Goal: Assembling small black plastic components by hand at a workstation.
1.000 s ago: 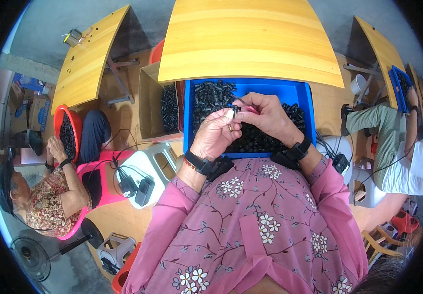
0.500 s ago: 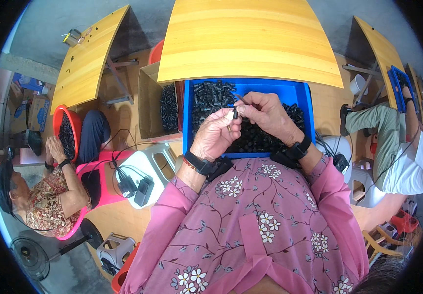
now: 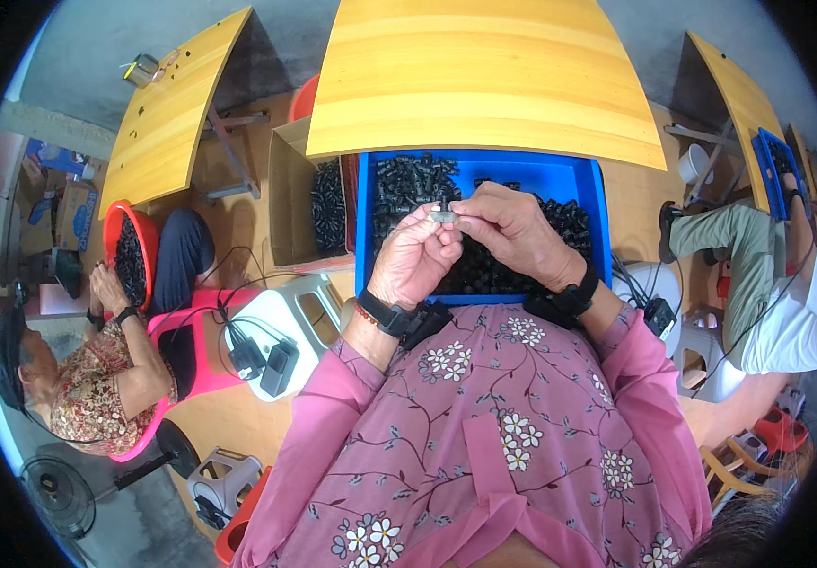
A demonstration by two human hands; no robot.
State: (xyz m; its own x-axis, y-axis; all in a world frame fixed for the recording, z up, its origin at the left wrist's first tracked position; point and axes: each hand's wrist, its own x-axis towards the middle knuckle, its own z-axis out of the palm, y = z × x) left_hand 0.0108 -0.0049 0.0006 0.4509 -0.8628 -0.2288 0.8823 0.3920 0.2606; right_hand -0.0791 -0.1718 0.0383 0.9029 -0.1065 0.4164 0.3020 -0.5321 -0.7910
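Over the blue tray (image 3: 605, 213), both of my hands meet at a small dark plastic fitting (image 3: 443, 216). My left hand (image 3: 418, 254) pinches it between thumb and fingertips, the other fingers curled in. From the other side, my right hand (image 3: 514, 232) is closed, with its thumb and forefinger against the fitting's right end. The narrow blade seen earlier in the right hand does not show clearly now. Below lie many loose black plastic fittings (image 3: 418, 180), heaped at the tray's left and in its middle and right.
A yellow wooden table (image 3: 484, 76) overhangs the tray's far edge. Left of the tray stands a cardboard box (image 3: 290, 194) of black parts. A white stool (image 3: 309, 322) carries cables. At left a co-worker (image 3: 96, 388) handles parts over a red basin (image 3: 148, 237); another person (image 3: 787, 322) works at right.
The fitting has turned from upright to lying crosswise between my fingertips. My right hand has come lower and closer to it, and the blade has dropped out of sight.
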